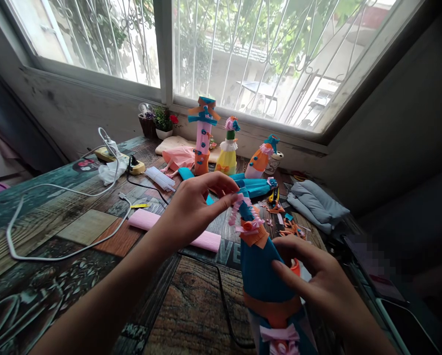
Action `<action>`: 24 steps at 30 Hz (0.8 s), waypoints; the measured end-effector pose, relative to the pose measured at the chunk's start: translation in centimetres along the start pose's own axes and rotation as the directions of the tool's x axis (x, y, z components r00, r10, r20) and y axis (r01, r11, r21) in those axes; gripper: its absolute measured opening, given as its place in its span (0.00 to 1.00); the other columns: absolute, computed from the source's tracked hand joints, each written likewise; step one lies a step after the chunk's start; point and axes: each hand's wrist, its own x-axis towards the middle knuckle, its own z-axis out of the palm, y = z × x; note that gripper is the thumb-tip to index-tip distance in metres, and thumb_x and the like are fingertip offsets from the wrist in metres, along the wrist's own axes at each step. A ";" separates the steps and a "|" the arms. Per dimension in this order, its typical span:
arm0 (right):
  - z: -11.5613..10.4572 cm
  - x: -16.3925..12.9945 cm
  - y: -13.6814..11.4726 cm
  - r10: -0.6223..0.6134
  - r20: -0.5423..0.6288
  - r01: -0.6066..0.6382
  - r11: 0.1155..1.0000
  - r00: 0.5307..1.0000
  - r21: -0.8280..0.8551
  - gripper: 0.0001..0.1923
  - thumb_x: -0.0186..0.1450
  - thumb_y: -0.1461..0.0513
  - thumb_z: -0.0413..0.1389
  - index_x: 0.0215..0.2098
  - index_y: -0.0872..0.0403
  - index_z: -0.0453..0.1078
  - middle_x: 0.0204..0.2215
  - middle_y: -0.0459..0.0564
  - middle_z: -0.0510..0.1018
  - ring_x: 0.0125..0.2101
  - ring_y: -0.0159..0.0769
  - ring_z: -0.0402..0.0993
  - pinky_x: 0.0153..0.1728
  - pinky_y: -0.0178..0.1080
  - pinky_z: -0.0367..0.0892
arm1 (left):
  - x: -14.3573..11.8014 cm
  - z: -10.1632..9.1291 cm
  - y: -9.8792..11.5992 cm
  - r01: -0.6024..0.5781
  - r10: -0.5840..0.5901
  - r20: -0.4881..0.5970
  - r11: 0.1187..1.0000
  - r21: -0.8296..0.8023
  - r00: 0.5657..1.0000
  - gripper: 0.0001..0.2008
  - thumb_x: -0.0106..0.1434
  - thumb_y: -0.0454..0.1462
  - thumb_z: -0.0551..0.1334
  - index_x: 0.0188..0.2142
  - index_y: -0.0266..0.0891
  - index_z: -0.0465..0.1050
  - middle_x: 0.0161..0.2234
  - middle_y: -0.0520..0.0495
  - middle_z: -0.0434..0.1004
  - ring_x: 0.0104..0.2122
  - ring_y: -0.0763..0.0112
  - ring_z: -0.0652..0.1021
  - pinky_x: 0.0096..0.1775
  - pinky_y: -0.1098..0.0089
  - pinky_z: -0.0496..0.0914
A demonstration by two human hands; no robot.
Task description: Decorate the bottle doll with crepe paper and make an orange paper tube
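- Right hand (pixel 310 276): nearest the camera, low right, fingers spread and laid against the right flank of the paper-covered bottle (pixel 260 276); it steadies the bottle and does not close round it.
- Paper-covered bottle: one in hand, dressed in blue paper with orange bands and a pink bow near its base. Its long axis runs from bottom centre up and slightly left, neck away from the person, so the neck lies up and left of the right hand.
- Left hand (pixel 197 207): above and left of the bottle, thumb and forefinger pinched together on the pink curled trim (pixel 238 204) at the neck. This hand is the nearer one to the neck.
- Tabletop (pixel 76 231): wood-patterned, carrying one pink paper roll (pixel 176 231) lying just beyond the left hand, and one white cable (pixel 58 192) looped at left.
- Further back: three finished decorated bottles (pixel 228 148) stand upright below the window; another blue one lies flat before them.
- Right of centre: folded grey cloth (pixel 317 199) with paper scraps (pixel 291 227) beside it.
- Far edge: one small flower pot (pixel 164 123).
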 end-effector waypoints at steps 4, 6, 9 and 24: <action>-0.1 0.0 0.2 0.001 -0.005 -0.001 1.000 1.000 -0.004 0.10 0.62 0.56 0.56 0.39 0.51 0.72 0.34 0.48 0.78 0.33 0.36 0.72 0.34 0.34 0.69 | 0.0 -0.2 0.4 0.015 -0.015 -0.030 1.000 0.007 0.999 0.03 0.60 0.38 0.64 0.32 0.41 0.74 0.29 0.54 0.77 0.28 0.75 0.73 0.32 0.74 0.67; -0.1 0.0 0.2 -0.006 -0.008 0.006 1.000 1.000 -0.009 0.10 0.62 0.56 0.56 0.39 0.51 0.72 0.35 0.49 0.78 0.33 0.37 0.73 0.33 0.34 0.70 | 0.0 -0.2 0.5 0.017 -0.017 -0.036 1.000 0.013 0.999 0.03 0.60 0.38 0.65 0.31 0.41 0.75 0.29 0.54 0.77 0.27 0.75 0.73 0.31 0.74 0.67; 0.0 0.0 0.2 -0.012 -0.017 0.012 1.000 1.000 -0.014 0.10 0.62 0.56 0.56 0.39 0.52 0.72 0.36 0.50 0.79 0.34 0.38 0.73 0.33 0.35 0.70 | -0.1 -0.1 0.5 0.008 -0.008 -0.033 1.000 0.011 0.999 0.03 0.59 0.38 0.65 0.31 0.41 0.75 0.29 0.54 0.77 0.28 0.75 0.73 0.32 0.74 0.68; 0.0 0.0 0.1 -0.014 0.004 0.014 1.000 1.000 -0.003 0.09 0.63 0.56 0.55 0.39 0.51 0.70 0.34 0.47 0.76 0.33 0.36 0.70 0.35 0.34 0.67 | 0.0 0.1 0.3 -0.016 0.016 -0.031 1.000 -0.014 0.999 0.03 0.58 0.37 0.66 0.31 0.41 0.74 0.28 0.56 0.78 0.28 0.77 0.74 0.30 0.77 0.67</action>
